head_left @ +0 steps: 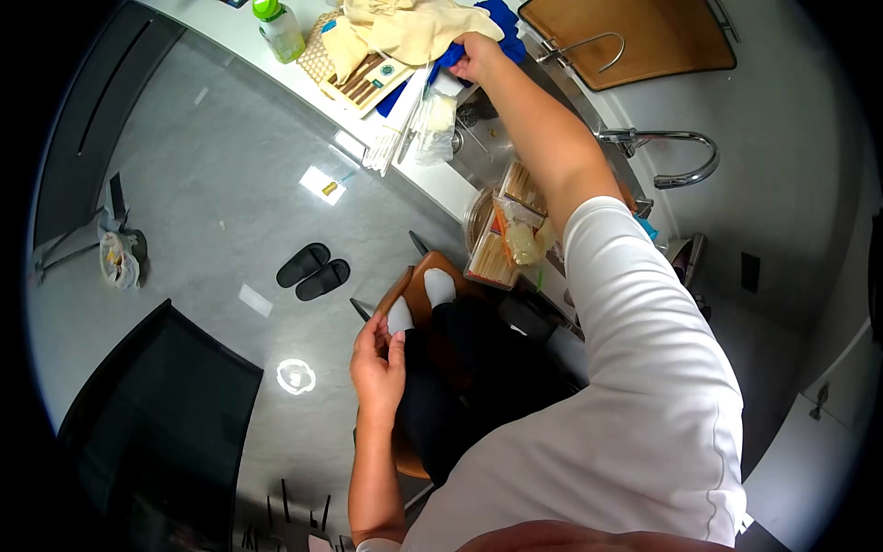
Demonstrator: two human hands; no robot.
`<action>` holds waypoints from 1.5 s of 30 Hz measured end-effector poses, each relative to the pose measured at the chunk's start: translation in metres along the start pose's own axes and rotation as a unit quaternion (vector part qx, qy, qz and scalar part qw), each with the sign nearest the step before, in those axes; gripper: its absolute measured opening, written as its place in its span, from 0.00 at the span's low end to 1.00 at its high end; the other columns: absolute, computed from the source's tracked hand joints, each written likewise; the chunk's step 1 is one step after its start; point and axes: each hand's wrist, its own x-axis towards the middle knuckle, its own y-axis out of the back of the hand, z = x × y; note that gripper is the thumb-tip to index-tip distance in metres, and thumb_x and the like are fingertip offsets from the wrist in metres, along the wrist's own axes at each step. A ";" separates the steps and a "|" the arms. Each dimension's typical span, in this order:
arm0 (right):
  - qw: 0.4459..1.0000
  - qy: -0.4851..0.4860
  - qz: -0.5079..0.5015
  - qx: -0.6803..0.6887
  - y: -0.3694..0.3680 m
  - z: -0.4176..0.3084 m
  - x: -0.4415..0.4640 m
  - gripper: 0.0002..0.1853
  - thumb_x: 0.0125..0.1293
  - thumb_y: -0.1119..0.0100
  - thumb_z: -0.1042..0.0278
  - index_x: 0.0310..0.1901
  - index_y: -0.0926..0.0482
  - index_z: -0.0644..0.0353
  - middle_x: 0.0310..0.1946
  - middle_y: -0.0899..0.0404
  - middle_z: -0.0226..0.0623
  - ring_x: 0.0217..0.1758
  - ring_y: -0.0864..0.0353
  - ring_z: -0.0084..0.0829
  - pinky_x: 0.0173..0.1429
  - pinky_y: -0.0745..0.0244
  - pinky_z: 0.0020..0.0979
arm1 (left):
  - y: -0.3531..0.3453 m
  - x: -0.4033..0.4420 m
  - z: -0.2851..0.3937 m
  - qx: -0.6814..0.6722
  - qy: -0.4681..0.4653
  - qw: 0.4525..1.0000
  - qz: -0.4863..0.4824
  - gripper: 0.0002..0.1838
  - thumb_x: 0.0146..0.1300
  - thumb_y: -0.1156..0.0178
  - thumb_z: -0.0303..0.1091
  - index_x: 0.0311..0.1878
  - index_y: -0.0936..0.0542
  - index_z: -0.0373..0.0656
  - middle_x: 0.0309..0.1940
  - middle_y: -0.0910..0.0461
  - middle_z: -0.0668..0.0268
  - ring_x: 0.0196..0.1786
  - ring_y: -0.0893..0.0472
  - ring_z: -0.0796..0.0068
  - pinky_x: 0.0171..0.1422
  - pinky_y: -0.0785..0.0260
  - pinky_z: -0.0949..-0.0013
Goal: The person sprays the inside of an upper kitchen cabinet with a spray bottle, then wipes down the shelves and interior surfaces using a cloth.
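My right hand (pixel 474 57) reaches to the counter at the top, its fingers closed on the edge of a blue cloth (pixel 452 54). Beside it lies a rumpled cream cloth (pixel 414 29), partly over a tray-like item with brown strips (pixel 370 79). Just below my right hand are white sticks (pixel 390 138) and a clear plastic bag (pixel 436 124). My left hand (pixel 377 363) is low, near the back of a brown chair (pixel 418 283), with thumb and fingers apart and nothing visible between them. My feet in white socks (pixel 440 287) rest on the chair.
A green-capped bottle (pixel 280 32) stands on the white counter (pixel 212 26). Packs of wooden sticks (pixel 493 258) lie beside the sink. A curved faucet (pixel 685 156) and a brown board (pixel 644 41) are at the right. Black slippers (pixel 314 271) lie on the floor, left of the chair.
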 end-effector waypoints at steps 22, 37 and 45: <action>0.943 0.321 0.040 0.079 0.020 -0.149 -0.083 0.09 0.75 0.46 0.62 0.36 0.24 0.55 0.25 0.25 0.33 0.22 0.25 0.33 0.23 0.31 0.40 | -0.001 -0.036 0.003 -0.024 -0.018 0.999 -0.016 0.25 0.71 0.30 0.28 0.68 0.22 0.34 0.60 0.16 0.51 0.62 0.15 0.61 0.69 0.22 0.62; 0.899 0.235 -0.244 0.278 0.100 -0.146 -0.401 0.18 0.80 0.56 0.62 0.56 0.22 0.67 0.59 0.17 0.53 0.66 0.19 0.51 0.76 0.28 0.54 | 0.041 -0.102 0.118 0.012 -0.157 0.987 0.007 0.30 0.70 0.29 0.34 0.72 0.25 0.36 0.62 0.17 0.47 0.62 0.14 0.55 0.66 0.21 0.60; 0.911 -0.064 -0.357 0.195 0.095 -0.044 -0.626 0.17 0.81 0.51 0.61 0.55 0.20 0.66 0.52 0.13 0.49 0.58 0.13 0.45 0.69 0.21 0.49 | 0.039 -0.182 0.249 0.080 -0.381 0.919 0.057 0.59 0.51 0.17 0.40 0.82 0.41 0.35 0.72 0.29 0.39 0.74 0.28 0.37 0.78 0.35 0.49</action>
